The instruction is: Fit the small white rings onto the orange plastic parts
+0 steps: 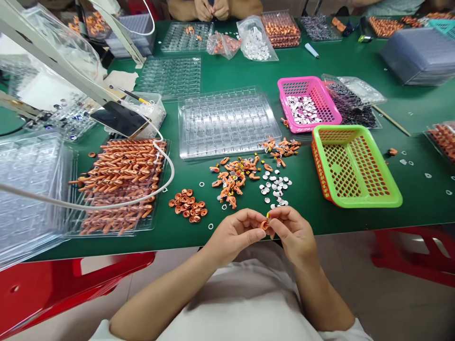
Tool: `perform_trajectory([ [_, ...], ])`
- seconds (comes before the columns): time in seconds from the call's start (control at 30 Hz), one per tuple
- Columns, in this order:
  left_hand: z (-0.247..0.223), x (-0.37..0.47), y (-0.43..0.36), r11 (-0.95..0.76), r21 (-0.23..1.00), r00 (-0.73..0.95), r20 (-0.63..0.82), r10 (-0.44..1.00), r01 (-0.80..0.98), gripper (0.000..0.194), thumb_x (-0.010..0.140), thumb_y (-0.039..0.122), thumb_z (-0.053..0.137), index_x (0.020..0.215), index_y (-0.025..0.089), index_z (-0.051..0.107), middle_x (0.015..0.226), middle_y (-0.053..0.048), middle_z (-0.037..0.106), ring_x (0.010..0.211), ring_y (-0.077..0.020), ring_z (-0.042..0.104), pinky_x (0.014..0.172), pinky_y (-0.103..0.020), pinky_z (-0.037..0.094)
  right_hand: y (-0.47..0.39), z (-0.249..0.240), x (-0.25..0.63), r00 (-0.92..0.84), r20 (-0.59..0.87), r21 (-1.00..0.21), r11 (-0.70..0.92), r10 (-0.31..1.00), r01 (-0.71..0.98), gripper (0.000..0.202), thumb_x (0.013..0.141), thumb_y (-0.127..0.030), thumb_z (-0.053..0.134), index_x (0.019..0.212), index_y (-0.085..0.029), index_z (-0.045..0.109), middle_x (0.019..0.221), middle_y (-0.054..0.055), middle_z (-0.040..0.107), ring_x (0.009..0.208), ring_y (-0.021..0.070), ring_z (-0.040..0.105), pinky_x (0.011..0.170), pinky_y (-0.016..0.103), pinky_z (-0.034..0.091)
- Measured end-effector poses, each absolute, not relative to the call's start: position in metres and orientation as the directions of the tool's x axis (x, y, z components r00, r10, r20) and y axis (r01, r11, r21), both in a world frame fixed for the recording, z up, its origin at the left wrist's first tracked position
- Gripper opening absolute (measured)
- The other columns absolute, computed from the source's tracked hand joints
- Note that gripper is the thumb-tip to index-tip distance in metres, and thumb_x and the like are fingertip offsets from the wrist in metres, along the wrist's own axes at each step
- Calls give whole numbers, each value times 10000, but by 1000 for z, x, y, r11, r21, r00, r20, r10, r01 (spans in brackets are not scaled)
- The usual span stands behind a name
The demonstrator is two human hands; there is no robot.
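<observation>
Near the table's front edge, my left hand (pixel 240 232) pinches a small orange part (pixel 264 225). My right hand (pixel 292 231) meets it there, its fingers closed at a small yellow piece (pixel 268 215) beside the orange part. Just beyond my hands lie a pile of orange parts with yellow bits (pixel 232 180) and scattered white discs (pixel 275 187). Round copper-coloured cups (pixel 187 206) are heaped to the left of them.
A green basket (pixel 386 170) stands at the right, with a pink basket (pixel 284 102) holding white pieces behind it. A clear tray (pixel 227 123) lies mid-table. Trays of orange parts (pixel 124 175), a phone (pixel 121 118) and a white cable (pixel 172 166) are at the left. Another person's hands (pixel 212 9) are across the table.
</observation>
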State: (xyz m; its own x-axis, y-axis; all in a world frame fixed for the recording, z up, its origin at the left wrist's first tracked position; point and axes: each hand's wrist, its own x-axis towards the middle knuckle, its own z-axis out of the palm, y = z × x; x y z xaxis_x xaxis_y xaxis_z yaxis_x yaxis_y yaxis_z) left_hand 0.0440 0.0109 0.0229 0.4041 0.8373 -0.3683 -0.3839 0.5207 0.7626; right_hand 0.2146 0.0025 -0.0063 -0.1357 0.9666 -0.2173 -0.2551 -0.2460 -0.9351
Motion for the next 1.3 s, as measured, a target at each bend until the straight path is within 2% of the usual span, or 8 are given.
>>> perform_trajectory([
  [0.27,20,37,17,556,796,463,-410,786,-240,169,790,272,761,890,148,706,833,-19,684,770,-120,599,724,-235,466,8,2,222,-187,-176,-953,-215,967,-216,84,837,-245,736,885,-237,668,775,-23,623,670,98,592,598,191,503],
  [0.4,22,36,19,586,790,480,-449,754,-182,223,755,296,787,880,140,689,688,20,632,608,-87,547,599,-215,431,8,3,224,-226,-104,-976,-143,969,-163,88,851,-201,719,901,-263,683,824,-18,635,742,112,605,650,205,507],
  [0.57,17,35,21,639,730,547,-441,711,-243,281,736,319,802,895,135,660,735,-37,709,654,-137,653,573,-225,477,9,2,226,-272,14,-995,-14,962,-102,144,862,-181,702,943,-299,720,837,-8,654,759,142,610,669,258,507],
  [0.77,11,33,20,702,644,602,-442,665,-303,283,731,271,816,891,137,626,761,-63,751,607,-124,663,566,-221,505,11,4,228,-307,133,-983,165,942,79,245,880,-145,676,1044,-320,730,881,3,691,799,148,630,711,270,506],
  [1.0,11,34,19,670,665,508,-473,720,-331,266,697,217,840,873,123,665,743,-45,741,615,-118,659,613,-239,529,9,3,228,-243,162,-953,215,956,212,189,888,-153,655,1048,-252,673,871,15,677,771,154,649,697,284,542],
  [1.1,10,37,18,634,685,407,-497,767,-359,256,694,220,845,877,126,692,782,-42,740,675,-124,673,665,-242,533,8,3,224,-186,306,-895,349,934,278,197,868,-96,659,1006,-236,649,866,20,671,783,155,648,687,282,555],
  [1.2,12,39,17,586,697,332,-484,810,-413,242,728,239,823,916,137,711,830,-46,747,741,-135,684,691,-237,533,3,0,220,-182,511,-751,539,840,381,337,829,-17,669,1087,-229,628,923,44,677,824,161,657,713,291,574],
  [1.3,15,41,16,564,690,306,-474,826,-453,229,769,256,792,949,140,713,869,-63,760,784,-142,688,706,-232,531,-3,-7,217,-230,620,-602,642,751,475,448,800,4,691,1183,-212,606,966,76,676,855,176,668,711,299,588],
])
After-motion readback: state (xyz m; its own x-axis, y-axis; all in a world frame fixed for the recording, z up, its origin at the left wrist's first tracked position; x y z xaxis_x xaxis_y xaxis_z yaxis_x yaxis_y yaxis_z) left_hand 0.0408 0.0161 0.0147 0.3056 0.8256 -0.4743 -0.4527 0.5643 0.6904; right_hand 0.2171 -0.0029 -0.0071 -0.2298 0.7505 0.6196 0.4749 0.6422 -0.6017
